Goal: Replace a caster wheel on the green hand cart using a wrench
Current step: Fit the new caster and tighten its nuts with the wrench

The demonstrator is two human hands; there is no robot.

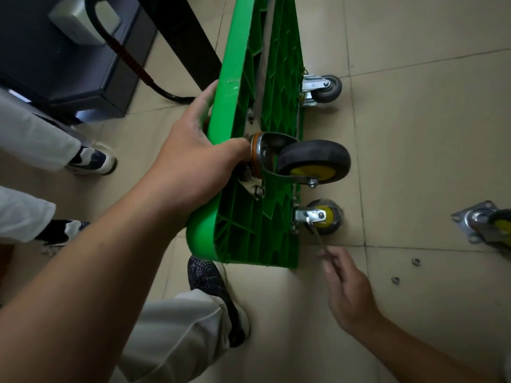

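Left grip (190,150) clamps the upper edge of the green cart (229,87), tipped on the floor (414,134); right grip (348,294) pinches the wrench (318,236) at the lower caster (323,217). One detached caster (489,228) and washers (415,261) lie nearby, so tightening probably remains.

The wrench (318,239) in the right hand (349,294) is blurred; cart (265,78) and loose caster (482,223) are cut off by edges.

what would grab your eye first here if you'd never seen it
The bright green cart, tipped on its side mid-frame, with the left hand gripping its rim beside a big black caster. Lower right, the right hand holds a wrench to a smaller caster; a loose caster lies far right.
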